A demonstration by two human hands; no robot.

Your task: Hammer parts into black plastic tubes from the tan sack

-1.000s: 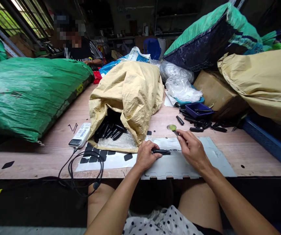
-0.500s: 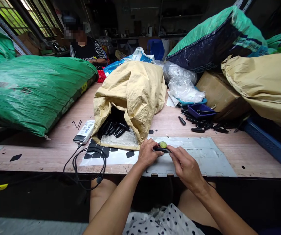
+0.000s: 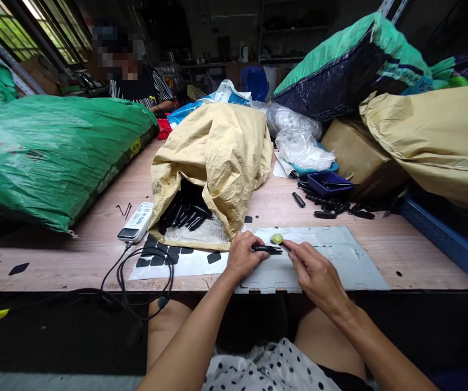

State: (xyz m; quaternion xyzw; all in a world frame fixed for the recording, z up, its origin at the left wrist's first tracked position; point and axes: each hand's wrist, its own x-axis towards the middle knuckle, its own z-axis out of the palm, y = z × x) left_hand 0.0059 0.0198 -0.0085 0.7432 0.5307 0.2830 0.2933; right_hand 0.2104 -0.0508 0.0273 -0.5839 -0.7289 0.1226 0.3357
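Observation:
My left hand (image 3: 245, 255) is closed on a slim black part (image 3: 267, 249) that lies over a grey sheet (image 3: 339, 260) at the table's near edge. My right hand (image 3: 313, 271) pinches a small tool with a round green head (image 3: 276, 238), and the head touches the right end of the black part. Just left of my hands an open tan woven sack (image 3: 217, 157) spills several similar black parts (image 3: 185, 214).
A white power bank (image 3: 136, 221) with a black cable (image 3: 136, 277) lies left, beside a white sheet with black stickers (image 3: 168, 258). Loose black parts and a blue tray (image 3: 330, 183) sit right. Green sacks (image 3: 50, 152), tan sacks and a cardboard box (image 3: 360, 155) ring the table. A person sits at far left.
My right hand brought the green-headed tool from the table's middle back to the black part in my left hand. It has shifted slightly right along the part over the last half second.

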